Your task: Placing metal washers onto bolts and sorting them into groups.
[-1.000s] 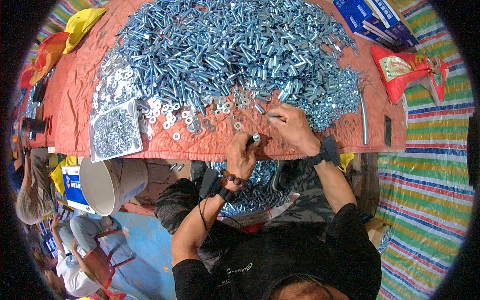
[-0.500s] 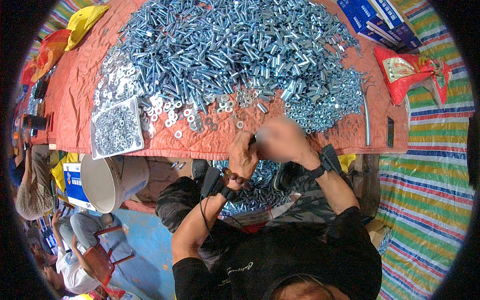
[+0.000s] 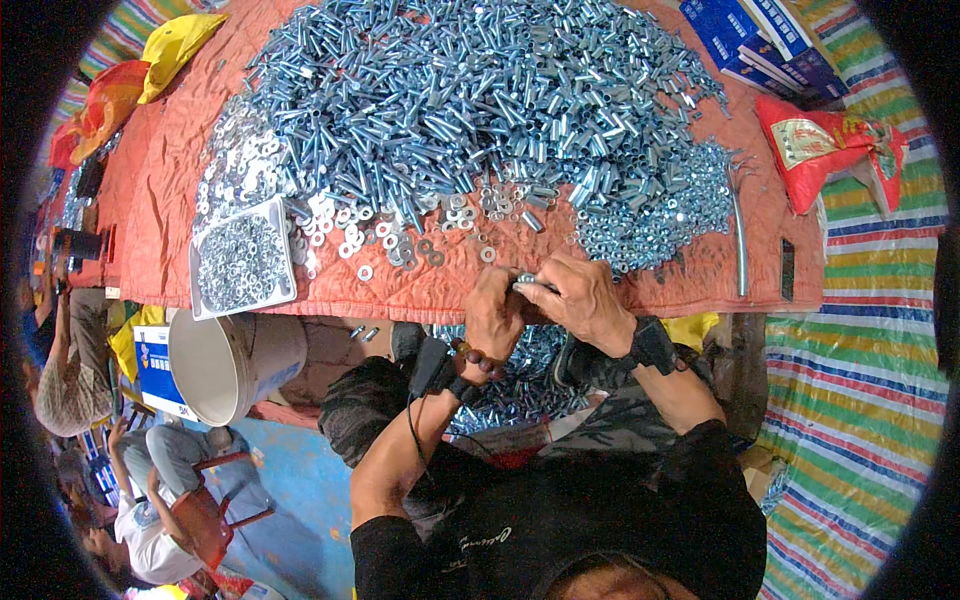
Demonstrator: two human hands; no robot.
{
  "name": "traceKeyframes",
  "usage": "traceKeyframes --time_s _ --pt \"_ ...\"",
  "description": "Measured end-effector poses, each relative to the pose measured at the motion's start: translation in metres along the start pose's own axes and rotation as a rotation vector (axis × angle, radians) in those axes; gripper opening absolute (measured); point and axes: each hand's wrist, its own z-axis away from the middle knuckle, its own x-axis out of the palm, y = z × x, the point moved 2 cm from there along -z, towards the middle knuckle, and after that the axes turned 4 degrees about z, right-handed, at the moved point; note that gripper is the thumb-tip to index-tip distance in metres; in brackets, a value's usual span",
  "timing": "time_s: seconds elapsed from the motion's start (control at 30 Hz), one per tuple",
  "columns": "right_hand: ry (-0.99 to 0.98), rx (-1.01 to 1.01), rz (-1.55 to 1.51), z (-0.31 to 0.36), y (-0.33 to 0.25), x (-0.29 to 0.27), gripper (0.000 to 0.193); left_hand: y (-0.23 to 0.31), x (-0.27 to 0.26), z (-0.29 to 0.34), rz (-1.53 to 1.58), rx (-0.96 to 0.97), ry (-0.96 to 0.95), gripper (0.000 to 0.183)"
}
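Note:
My left hand (image 3: 494, 308) and my right hand (image 3: 585, 302) meet at the near edge of the red cloth. Both are closed at the fingertips on a short, shiny metal bolt (image 3: 523, 281), mostly covered by the fingers. Beyond them spreads a big heap of zinc-coloured bolts and sleeves (image 3: 460, 95). Small nuts (image 3: 650, 215) lie in a pile at its right end. Loose flat washers (image 3: 390, 245) are scattered left of my hands. A white square tray (image 3: 290, 268) at the left holds many small ring washers.
A beige bucket (image 3: 205, 375) stands below the table's left edge. More metal parts (image 3: 520, 395) lie beneath my hands, between my legs. A red bag (image 3: 800, 150) and blue boxes (image 3: 750, 45) sit at the right. Another person (image 3: 165, 520) sits at lower left.
My right hand, blurred before, now shows bent fingers pinching the bolt beside my left hand. The whole view has shifted slightly right and down; the piles look unchanged.

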Motion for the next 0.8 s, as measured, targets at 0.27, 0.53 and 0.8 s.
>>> traceKeyframes --time_s 0.27,0.53,0.8 --pt "0.198 0.031 -0.037 0.006 -0.023 -0.002 0.031 0.007 -0.005 -0.002 -0.036 -0.006 -0.053 0.023" --pt "0.218 -0.031 -0.193 0.008 -0.018 -0.002 0.024 0.006 -0.003 -0.004 -0.068 -0.024 -0.063 0.022" --pt "0.215 -0.067 -0.211 0.006 -0.014 -0.006 0.026 0.003 -0.004 -0.003 -0.040 0.031 -0.024 0.021"
